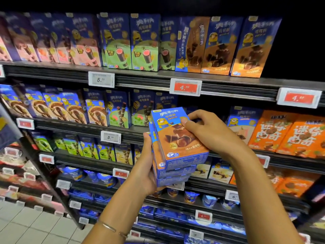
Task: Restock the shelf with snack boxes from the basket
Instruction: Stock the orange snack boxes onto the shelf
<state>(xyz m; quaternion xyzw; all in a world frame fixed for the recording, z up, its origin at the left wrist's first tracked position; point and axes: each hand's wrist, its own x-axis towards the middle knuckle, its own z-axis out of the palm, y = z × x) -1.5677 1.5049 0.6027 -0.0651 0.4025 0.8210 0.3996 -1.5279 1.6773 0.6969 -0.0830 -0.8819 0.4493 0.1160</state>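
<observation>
Probably light, stiff and glossy-slick, the snack-box stack (173, 174) sits cradled in the left hand (146, 166), while the right hand (207, 133) pinches the top box (174, 138) by its edges.

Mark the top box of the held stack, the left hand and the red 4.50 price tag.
top box (179, 143), head view, brown front face.
left hand (143, 166), head view, middle of the hand.
red 4.50 price tag (185, 88), head view, red panel.

Supermarket aisle: tiered shelves (140, 74) of snack boxes (116, 41), price tags (185, 88) along the edges.
</observation>
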